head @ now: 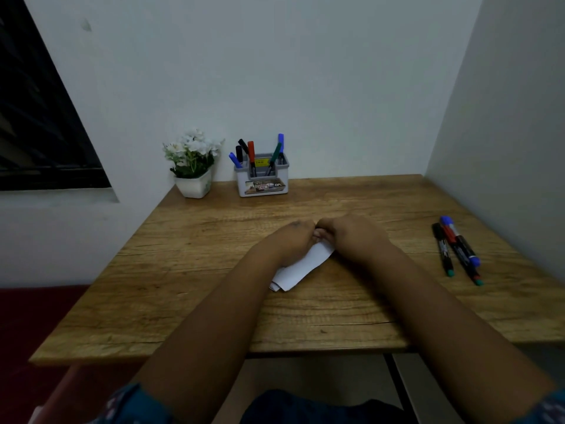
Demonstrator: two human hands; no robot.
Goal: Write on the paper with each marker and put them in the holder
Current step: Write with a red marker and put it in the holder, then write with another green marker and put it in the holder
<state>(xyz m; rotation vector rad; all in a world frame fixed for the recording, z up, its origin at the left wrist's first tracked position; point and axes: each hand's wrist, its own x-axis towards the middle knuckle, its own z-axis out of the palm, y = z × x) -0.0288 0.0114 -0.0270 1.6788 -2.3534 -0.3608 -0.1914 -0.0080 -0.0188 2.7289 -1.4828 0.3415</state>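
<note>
A folded white paper [301, 266] lies at the middle of the wooden table [214, 270]. My left hand [287, 240] and my right hand [351, 237] rest on its far end with fingers curled together, and most of the sheet is hidden under them. Several markers [457, 249] with black, red, blue and green parts lie in a loose bunch on the table at the right. The grey and white holder [263, 179] stands at the back by the wall, with several markers [251, 153] upright in it.
A white pot of white flowers [192, 166] stands left of the holder at the table's back left corner. Walls close the back and the right side. A dark window is at the left. The table's near edge runs below my forearms.
</note>
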